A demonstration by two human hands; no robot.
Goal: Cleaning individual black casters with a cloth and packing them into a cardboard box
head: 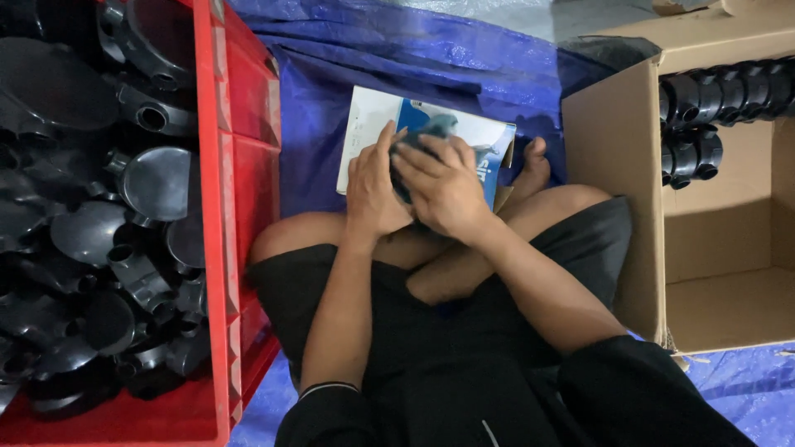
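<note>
Both my hands meet over my crossed legs, closed together around one dark round plastic part [414,142]. My left hand [374,189] cups it from the left side. My right hand [443,186] lies over it with the fingers spread across its top. Most of the part is hidden under the fingers. Right behind my hands lies a small white and blue carton [373,116] on the blue tarp [397,50].
A red crate [236,165] full of several black round plastic fittings [99,215] stands at my left. At my right is an open cardboard box [613,141] with stacked black fittings [720,95] in rows at its top. My bare foot [532,170] rests beside the carton.
</note>
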